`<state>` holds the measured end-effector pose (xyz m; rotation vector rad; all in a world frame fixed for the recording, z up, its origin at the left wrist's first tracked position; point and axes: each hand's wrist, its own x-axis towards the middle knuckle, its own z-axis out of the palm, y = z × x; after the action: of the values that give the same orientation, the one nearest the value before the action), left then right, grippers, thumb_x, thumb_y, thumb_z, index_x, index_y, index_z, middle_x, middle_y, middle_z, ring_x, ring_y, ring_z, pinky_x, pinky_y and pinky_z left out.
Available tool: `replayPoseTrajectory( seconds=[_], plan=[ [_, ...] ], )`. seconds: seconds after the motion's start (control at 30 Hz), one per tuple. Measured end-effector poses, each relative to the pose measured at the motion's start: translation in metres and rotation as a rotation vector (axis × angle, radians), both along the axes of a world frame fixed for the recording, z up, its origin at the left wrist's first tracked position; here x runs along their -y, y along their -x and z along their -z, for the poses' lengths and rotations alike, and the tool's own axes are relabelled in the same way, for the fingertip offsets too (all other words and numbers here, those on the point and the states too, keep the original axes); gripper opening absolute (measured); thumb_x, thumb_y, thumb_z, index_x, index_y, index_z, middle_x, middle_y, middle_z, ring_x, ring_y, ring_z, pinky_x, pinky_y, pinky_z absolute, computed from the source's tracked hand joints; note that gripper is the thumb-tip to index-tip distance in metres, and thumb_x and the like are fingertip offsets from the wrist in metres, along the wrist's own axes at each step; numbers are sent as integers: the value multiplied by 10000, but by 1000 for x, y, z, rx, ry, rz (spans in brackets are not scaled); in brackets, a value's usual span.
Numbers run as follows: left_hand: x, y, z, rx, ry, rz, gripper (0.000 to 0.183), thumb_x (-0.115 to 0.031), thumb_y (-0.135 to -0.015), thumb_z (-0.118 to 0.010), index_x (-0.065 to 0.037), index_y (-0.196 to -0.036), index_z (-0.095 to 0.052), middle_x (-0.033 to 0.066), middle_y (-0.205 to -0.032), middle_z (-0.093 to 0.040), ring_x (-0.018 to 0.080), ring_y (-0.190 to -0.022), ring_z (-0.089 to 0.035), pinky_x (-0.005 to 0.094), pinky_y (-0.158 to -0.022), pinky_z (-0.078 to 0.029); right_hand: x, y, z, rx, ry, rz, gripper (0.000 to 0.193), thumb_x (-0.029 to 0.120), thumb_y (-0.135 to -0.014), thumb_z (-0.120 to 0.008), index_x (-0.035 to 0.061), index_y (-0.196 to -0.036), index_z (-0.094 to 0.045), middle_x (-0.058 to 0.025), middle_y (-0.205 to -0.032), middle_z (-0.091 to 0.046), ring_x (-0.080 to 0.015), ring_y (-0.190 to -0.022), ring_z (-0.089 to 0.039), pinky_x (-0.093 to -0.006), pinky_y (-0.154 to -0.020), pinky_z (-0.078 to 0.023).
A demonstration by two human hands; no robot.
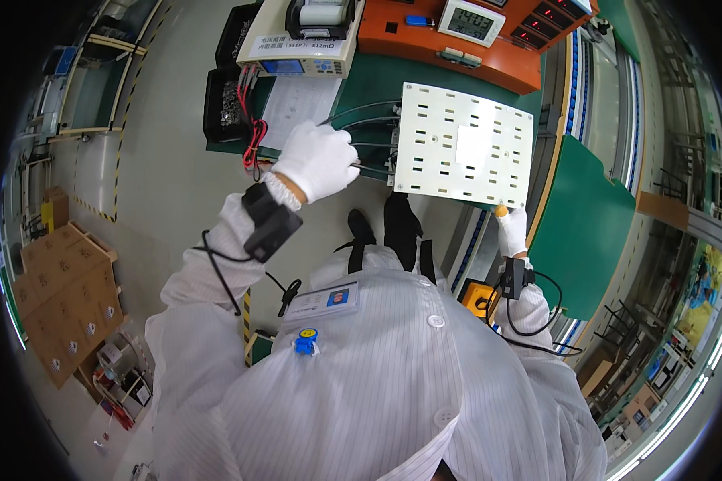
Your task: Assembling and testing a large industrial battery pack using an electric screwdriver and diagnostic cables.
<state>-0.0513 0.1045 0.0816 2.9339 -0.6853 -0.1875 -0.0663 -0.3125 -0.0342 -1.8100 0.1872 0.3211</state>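
A flat, off-white slotted panel (425, 144) with a plain white label patch is held over the near edge of the green worktop. Several black cables (373, 145) run leftward from fittings along its left side. My left hand (313, 163), in a white glove, is closed at those cables, its fingers curled around at least the lower ones; the exact grip is partly hidden. At the panel's near right corner, my right hand (513, 230) grips the edge. Its thumb, with a tan tip, shows at the corner, while the other fingers are mostly out of sight.
Beyond my left hand are a bench meter (305, 60), red and black test leads (253, 132) and a black bin (225, 104) of small parts. An orange instrument box (457, 52) carries a digital clock (471, 22). To the right, a green board (582, 232) lies beside a conveyor rail.
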Motion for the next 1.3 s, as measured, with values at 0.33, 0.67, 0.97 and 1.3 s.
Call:
replayPoseTrajectory(
  seconds=[0.33,0.67,0.97,1.3],
  plan=[
    [49,29,57,-347,373,-279,381,-435,-787,-694,-73,-906,-690,164,-761,-647,365,-719,-636,460,-678,-507,2,-7,-4,22,-42,-31,805,525,-709,-837,-23,-1232,-562,-85,-1152,-669,-168,-1055,-633,-326,-921,-491],
    [74,18,71,-225,697,-456,409,-341,-716,-795,-84,-1020,-702,157,-976,-673,343,-786,-662,413,-705,-544,-15,-24,-42,5,-227,59,666,239,-688,-915,-6,-1210,-583,-51,-1117,-677,-120,-1003,-636,-287,-892,-509],
    [66,-58,15,-365,932,-578,366,-118,-697,-822,-23,-1035,-718,115,-877,-723,191,-775,-680,304,-737,-514,-43,-105,-72,113,-394,176,427,183,-776,-841,-9,-1082,-614,-59,-1019,-685,-106,-909,-625,-257,-829,-487],
    [75,-69,-9,-526,1073,-708,425,-245,-768,-840,20,-1059,-681,112,-942,-707,158,-838,-651,294,-754,-509,-45,-104,-84,-66,-334,399,242,149,-832,-782,-14,-986,-693,-40,-898,-689,-92,-772,-586,-246,-704,-469]
  ],
)
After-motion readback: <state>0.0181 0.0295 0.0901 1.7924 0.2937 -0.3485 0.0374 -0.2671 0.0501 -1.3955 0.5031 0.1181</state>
